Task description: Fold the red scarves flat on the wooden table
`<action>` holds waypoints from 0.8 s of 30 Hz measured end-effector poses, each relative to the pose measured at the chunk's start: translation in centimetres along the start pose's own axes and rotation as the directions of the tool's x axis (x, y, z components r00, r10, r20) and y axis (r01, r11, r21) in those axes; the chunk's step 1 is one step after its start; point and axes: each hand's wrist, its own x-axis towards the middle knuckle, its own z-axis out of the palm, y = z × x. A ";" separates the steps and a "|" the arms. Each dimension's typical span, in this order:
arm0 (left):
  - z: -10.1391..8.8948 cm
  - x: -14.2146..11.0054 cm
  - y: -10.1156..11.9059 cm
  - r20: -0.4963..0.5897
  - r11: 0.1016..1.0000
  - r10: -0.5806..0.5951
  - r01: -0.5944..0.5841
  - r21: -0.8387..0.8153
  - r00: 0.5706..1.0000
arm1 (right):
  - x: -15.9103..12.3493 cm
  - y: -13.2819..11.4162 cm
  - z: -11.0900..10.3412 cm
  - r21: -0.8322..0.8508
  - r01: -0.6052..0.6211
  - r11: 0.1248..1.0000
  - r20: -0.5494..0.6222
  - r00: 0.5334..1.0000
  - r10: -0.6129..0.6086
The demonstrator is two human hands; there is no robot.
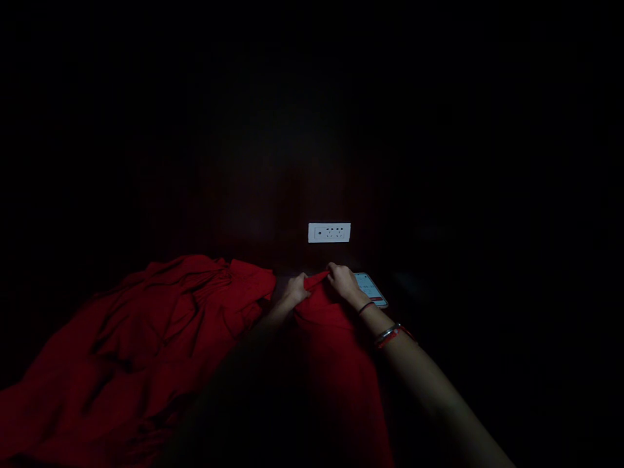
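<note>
A length of red cloth point(336, 351) runs from the lower middle of the head view up to both hands. My left hand point(296, 290) is closed on its far edge, thumb and fingers pinching the fabric. A little to the right, my right hand point(342, 281) grips the same edge, and a short strip of cloth is stretched between the two. Bands and a metal bracelet point(389, 334) circle my right wrist and forearm. The lower part of the cloth fades into shadow, and what kind of item it is cannot be made out.
A large heap of crumpled red fabric point(160, 325) spreads over the left side. Just right of my right hand lies a phone point(371, 290) with its screen lit. Beyond the hands a white socket panel point(329, 233) is visible. Everything farther out is too dark to see.
</note>
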 end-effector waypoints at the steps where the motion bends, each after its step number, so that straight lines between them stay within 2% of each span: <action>1: -0.1 0.0 0.0 -0.012 1.000 -0.007 0.007 0.013 1.000 | 0.0 0.0 0.0 -0.009 -0.002 1.000 0.010 1.000 0.002; 5: -0.5 -0.3 0.3 -0.101 0.995 -0.059 0.066 0.073 0.993 | 0.1 0.2 0.3 -0.081 -0.004 0.997 0.042 0.999 0.007; 11: -0.9 -0.3 0.4 -0.070 0.993 -0.080 0.086 0.084 0.994 | 0.6 -0.1 0.9 -0.118 0.005 0.993 0.037 0.999 0.000; 15: -2.0 -0.4 0.1 -0.101 0.992 -0.080 0.089 0.089 0.992 | 1.1 -0.3 1.3 -0.111 -0.007 0.994 0.039 0.999 0.012; 21: -3.2 -1.4 0.0 -0.195 0.997 0.021 -0.005 0.083 0.981 | 0.6 -0.8 2.0 -0.103 -0.048 0.994 -0.003 0.999 0.048; 24: -2.7 -1.7 -0.4 -0.163 0.999 0.042 -0.036 0.041 0.986 | 0.3 -0.8 2.6 -0.096 -0.058 0.994 0.027 0.998 0.061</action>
